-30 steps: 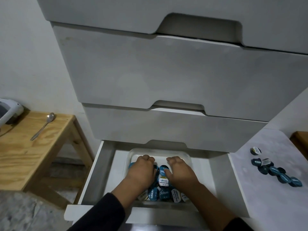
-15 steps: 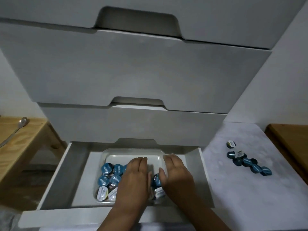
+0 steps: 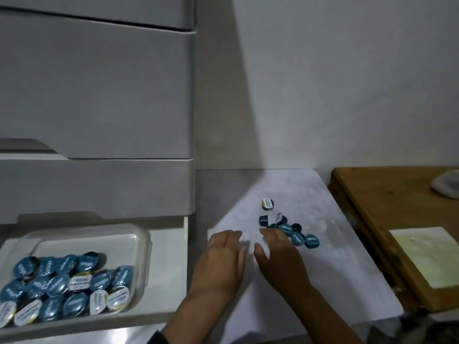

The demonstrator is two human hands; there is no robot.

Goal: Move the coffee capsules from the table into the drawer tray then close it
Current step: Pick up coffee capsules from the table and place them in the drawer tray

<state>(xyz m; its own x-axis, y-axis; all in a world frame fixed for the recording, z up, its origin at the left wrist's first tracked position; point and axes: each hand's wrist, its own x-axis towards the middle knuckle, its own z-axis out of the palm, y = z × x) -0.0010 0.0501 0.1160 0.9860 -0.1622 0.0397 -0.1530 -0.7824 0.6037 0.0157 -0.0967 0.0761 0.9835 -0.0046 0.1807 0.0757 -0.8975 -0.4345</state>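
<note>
Loose coffee capsules (image 3: 289, 228) lie in a small cluster on the white bench (image 3: 335, 264), to the right of the drawer unit (image 3: 99, 95). One capsule with a white lid (image 3: 267, 204) sits apart at the far side of the cluster.

Right hand (image 3: 279, 256): over the bench, palm down, fingers (image 3: 269, 235) extended and slightly spread. The fingertips reach the near left edge of the cluster; whether they touch a capsule cannot be determined. The hand holds nothing.

Left hand (image 3: 221, 259): just beside the right hand, over the left part of the bench, near the drawer unit. Its fingers are loosely bent and hold nothing. It is clear of the cluster.

Nothing lies between the hands and the cluster.

A wooden table (image 3: 397, 202) stands along the right edge of the bench. It carries a pale square pad (image 3: 427, 256) and, at the far right, a whitish object too blurred to identify.

The bottom drawer (image 3: 169, 269) is pulled open. Inside it sits a clear plastic tray (image 3: 139, 234). The near half of the tray is filled with capsules (image 3: 67, 286), most with blue lids, several with white lids; the far half is bare.
</note>
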